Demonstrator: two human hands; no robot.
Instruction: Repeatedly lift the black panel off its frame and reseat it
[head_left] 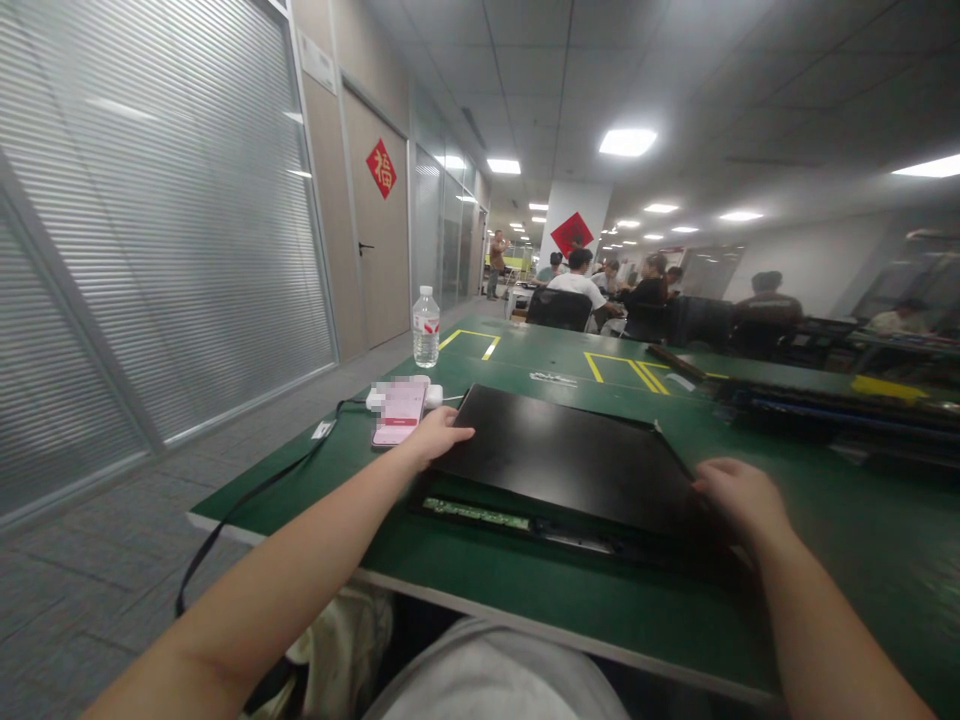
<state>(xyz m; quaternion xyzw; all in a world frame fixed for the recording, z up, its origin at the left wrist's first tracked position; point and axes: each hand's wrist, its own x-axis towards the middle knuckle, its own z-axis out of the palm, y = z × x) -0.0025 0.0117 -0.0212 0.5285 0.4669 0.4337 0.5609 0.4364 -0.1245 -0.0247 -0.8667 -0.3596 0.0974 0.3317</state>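
A thin black screen panel (570, 448) lies over the green table, its near edge raised above a dark frame (637, 552). My left hand (441, 436) grips the panel's left edge, thumb on top and the other fingers hidden underneath. At the right edge, my right hand (742, 495) is closed with curled fingers on the panel's rim. A narrow green circuit board (476, 513) shows in the gap between the panel and the frame's near side. Close to my left hand lies a phone with a pink screen (400, 410).
A water bottle (426, 328) stands at the table's left edge, behind a white charger (433, 396). A black strap (255, 500) hangs off the left side. Dark panels or strips (817, 405) are stacked at the right. Yellow tape (469, 333) marks the green table (300, 515). People sit beyond.
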